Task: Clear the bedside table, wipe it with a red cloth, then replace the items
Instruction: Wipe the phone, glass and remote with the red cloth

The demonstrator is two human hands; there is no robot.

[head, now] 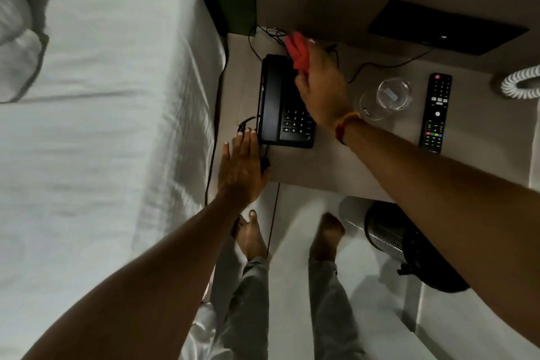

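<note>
My right hand [321, 88] grips a red cloth [296, 48] above the far end of a black telephone [282, 108] on the beige bedside table [350, 166]. My left hand [241, 166] lies flat with fingers apart at the table's near left corner, touching the phone's near left corner and its cord. To the right of the phone stand a clear glass ashtray [394, 93] and an overturned clear glass [372, 107]. A black remote control [435, 112] lies further right.
A bed with white sheets [102, 126] fills the left. A black flat box [444, 28] hangs on the wall behind the table, with cables running down. A coiled white cord [520, 83] sits far right. A metal mesh bin [388, 235] stands on the floor by my bare feet.
</note>
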